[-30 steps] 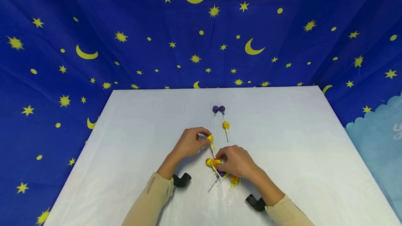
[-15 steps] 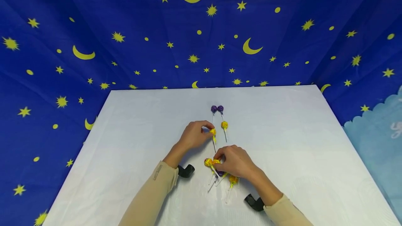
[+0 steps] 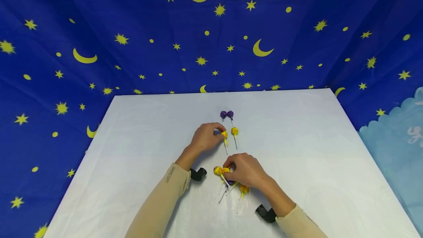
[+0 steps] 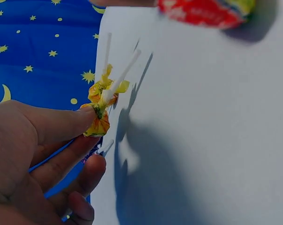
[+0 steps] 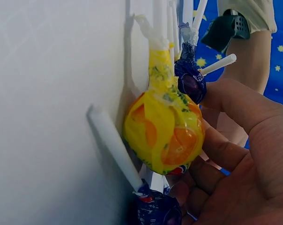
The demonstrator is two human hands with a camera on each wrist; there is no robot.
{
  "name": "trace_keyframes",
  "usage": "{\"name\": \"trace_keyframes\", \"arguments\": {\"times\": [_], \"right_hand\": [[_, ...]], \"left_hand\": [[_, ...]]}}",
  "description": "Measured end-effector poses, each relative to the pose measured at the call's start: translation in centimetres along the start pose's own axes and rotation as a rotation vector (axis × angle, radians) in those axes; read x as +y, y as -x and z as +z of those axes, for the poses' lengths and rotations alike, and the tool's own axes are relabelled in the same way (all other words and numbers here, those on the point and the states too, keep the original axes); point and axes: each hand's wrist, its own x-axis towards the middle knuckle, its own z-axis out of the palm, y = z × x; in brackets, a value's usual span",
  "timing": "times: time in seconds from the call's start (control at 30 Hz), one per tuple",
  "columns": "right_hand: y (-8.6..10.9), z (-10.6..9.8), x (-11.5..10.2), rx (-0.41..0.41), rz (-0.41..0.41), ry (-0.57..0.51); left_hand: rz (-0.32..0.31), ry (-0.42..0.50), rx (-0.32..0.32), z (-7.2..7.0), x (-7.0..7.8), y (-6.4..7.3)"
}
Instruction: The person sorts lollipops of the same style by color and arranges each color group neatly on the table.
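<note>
My left hand (image 3: 206, 137) pinches a yellow-wrapped lollipop (image 3: 224, 135) by its head between thumb and forefinger, stick pointing toward me. Just right of it lies another yellow lollipop (image 3: 234, 131), below two purple lollipops (image 3: 227, 114) side by side. My right hand (image 3: 246, 170) curls over a loose pile, thumb and forefinger round a yellow lollipop's head (image 3: 226, 170). A yellow-and-red lollipop (image 3: 217, 170) lies at the pile's left. In the right wrist view, a yellow lollipop (image 5: 165, 131) fills the foreground, with purple lollipops (image 5: 190, 84) behind and below it; the right fingertips are partly hidden there.
A white table (image 3: 148, 120) bears everything. Blue cloth (image 3: 132, 61) with yellow moons and stars hangs behind and at the sides. Black devices (image 3: 199, 174) sit at both wrists, below beige sleeves (image 3: 162, 197).
My left hand has carried its yellow lollipop away from the pile, up beside the other yellow one and below the purple pair. My right hand has stayed at the pile.
</note>
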Motion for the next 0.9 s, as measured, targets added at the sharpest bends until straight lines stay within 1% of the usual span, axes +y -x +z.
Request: {"name": "trace_keyframes", "arguments": {"times": [0.23,0.37,0.47,0.57,0.73,0.9], "right_hand": [[-0.1,0.0,0.0,-0.007,0.015,0.001],[0.0,0.1,0.1,-0.007,0.008,0.011],[0.1,0.2,0.1,0.005,0.005,0.012],[0.1,0.3,0.1,0.011,0.003,0.007],[0.1,0.3,0.1,0.016,-0.011,0.01],[0.1,0.4,0.2,0.015,-0.006,0.019]], "left_hand": [[-0.015,-0.026,-0.028,0.1,-0.1,-0.9],[-0.029,-0.066,-0.039,0.3,-0.1,-1.2],[-0.022,-0.077,-0.043,0.5,0.0,-1.4],[-0.014,-0.083,-0.046,0.6,0.0,-1.6],[-0.022,-0.096,-0.05,0.5,0.1,-1.8],[-0.033,-0.072,-0.049,0.4,0.3,-1.8]]}}
